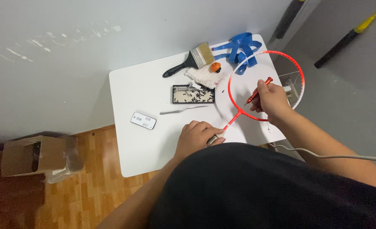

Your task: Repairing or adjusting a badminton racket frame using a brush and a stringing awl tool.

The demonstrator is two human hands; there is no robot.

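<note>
I'm gripping the racket shaft [229, 124] with my left hand [197, 136], steadying the frame while my right hand [272, 100] is clenching the red awl [258, 90].

This looks like a room in a home used for hobby repair: a small white rectangular table [137, 140] stands on a brown wooden parquet floor [90, 186] against a plain grey painted wall [90, 42], beside an open brown cardboard box [33, 157].
</note>
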